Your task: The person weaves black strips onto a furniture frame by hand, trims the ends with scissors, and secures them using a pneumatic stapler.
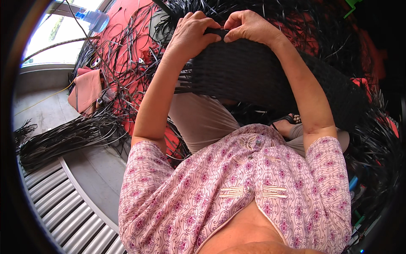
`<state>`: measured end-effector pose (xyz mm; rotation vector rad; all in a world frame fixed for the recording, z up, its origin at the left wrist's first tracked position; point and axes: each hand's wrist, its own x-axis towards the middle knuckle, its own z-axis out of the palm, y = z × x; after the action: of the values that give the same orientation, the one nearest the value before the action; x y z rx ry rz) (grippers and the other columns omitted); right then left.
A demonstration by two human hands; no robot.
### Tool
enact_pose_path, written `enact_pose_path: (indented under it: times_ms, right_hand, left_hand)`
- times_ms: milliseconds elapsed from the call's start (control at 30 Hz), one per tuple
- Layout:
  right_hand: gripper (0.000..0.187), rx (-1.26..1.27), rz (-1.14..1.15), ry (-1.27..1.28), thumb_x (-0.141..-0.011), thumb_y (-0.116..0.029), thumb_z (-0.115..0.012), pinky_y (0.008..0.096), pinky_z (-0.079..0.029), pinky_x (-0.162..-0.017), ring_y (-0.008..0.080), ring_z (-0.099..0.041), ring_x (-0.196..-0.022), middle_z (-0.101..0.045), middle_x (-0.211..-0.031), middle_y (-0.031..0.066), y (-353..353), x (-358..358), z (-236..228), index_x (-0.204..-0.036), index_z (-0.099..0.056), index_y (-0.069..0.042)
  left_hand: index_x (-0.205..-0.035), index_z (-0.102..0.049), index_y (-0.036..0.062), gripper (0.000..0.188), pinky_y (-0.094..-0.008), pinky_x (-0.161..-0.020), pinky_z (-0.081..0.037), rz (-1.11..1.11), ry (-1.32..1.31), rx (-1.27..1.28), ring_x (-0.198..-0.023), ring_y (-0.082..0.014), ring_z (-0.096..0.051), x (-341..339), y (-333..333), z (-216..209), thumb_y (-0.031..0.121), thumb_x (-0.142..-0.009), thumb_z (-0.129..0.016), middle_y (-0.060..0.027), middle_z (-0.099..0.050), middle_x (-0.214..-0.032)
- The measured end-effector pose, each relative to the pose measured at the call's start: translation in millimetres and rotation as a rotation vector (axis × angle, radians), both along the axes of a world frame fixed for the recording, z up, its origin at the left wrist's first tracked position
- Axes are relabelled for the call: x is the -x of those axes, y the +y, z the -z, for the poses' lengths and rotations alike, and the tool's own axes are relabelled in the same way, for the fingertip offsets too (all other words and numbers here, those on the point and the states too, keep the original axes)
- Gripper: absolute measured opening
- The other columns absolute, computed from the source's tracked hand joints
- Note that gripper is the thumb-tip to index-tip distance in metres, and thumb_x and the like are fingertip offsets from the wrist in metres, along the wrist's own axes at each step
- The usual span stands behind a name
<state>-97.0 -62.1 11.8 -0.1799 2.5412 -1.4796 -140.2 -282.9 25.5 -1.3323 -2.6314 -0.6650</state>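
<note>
A black woven wicker panel (245,72) lies across my lap, with unwoven strands showing along its left side. At its far edge my left hand (192,34) is closed, thumb and fingers pinching the dark rim. Close beside it, my right hand (253,27) pinches too, its thumb and forefinger pressed together at the same edge. A short dark stretch of the rim shows between the two hands. Whether a thin strip lies in the right fingertips is too small to make out.
Loose black strips (131,25) lie tangled over the red floor covering. A thick bundle of black strips (72,137) lies at the left, by a metal roller conveyor (69,199). A pinkish cloth (86,91) and a clear blue water jug (97,20) are at the far left.
</note>
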Motion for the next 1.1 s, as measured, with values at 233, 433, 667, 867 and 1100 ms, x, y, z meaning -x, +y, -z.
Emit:
enact_pose_path:
  times_ms: [233, 433, 667, 867, 1100]
  right_hand:
    - [0.037, 0.054, -0.065, -0.046, -0.063, -0.022, -0.087, 0.0289, -0.049, -0.071, 0.0141, -0.062, -0.078, -0.067, -0.081, 0.0040, 3, 8, -5, -0.090, -0.068, -0.004]
    - [0.027, 0.126, -0.080, -0.064, -0.067, -0.015, -0.084, 0.0255, -0.047, -0.067, 0.0094, -0.058, -0.074, -0.061, -0.076, -0.0017, 3, 7, 0, -0.083, -0.064, -0.006]
    - [0.032, -0.135, 0.003, 0.218, -0.072, -0.023, -0.082, 0.0294, -0.050, -0.070, 0.0134, -0.062, -0.078, -0.064, -0.081, 0.0040, -2, -21, -4, -0.093, -0.065, -0.004]
    - [0.043, -0.151, 0.101, 0.046, -0.070, -0.030, -0.084, 0.0315, -0.052, -0.079, 0.0181, -0.065, -0.087, -0.069, -0.092, 0.0068, 68, -59, -17, -0.102, -0.070, -0.006]
    - [0.041, 0.061, 0.086, -0.056, -0.070, -0.027, -0.086, 0.0280, -0.050, -0.079, 0.0147, -0.063, -0.087, -0.068, -0.089, 0.0040, 75, -56, -8, -0.099, -0.069, -0.005]
  left_hand:
    - [-0.100, -0.070, 0.0089, 0.035, -0.0363, -0.086, -0.048, -0.032, -0.098, 0.046, -0.096, -0.0246, -0.061, 5, 7, -9, 0.026, -0.072, -0.081, -0.0056, -0.064, -0.095]
    - [-0.097, -0.068, 0.0112, 0.035, -0.0382, -0.090, -0.045, -0.042, -0.186, 0.153, -0.102, -0.0253, -0.059, 13, 10, -14, 0.032, -0.071, -0.080, -0.0056, -0.063, -0.096]
    - [-0.090, -0.062, 0.0056, 0.030, -0.0379, -0.076, -0.047, 0.015, -0.113, 0.052, -0.086, -0.0278, -0.060, 2, 8, -11, 0.022, -0.072, -0.080, -0.0076, -0.059, -0.088]
    - [-0.099, -0.066, 0.0080, 0.029, -0.0378, -0.085, -0.047, 0.105, 0.026, -0.018, -0.096, -0.0267, -0.060, -5, 27, -14, 0.023, -0.076, -0.077, -0.0072, -0.061, -0.094]
    - [-0.102, -0.069, 0.0098, 0.034, -0.0360, -0.087, -0.049, 0.160, -0.087, 0.057, -0.100, -0.0244, -0.061, -14, 66, -11, 0.030, -0.076, -0.078, -0.0060, -0.063, -0.097]
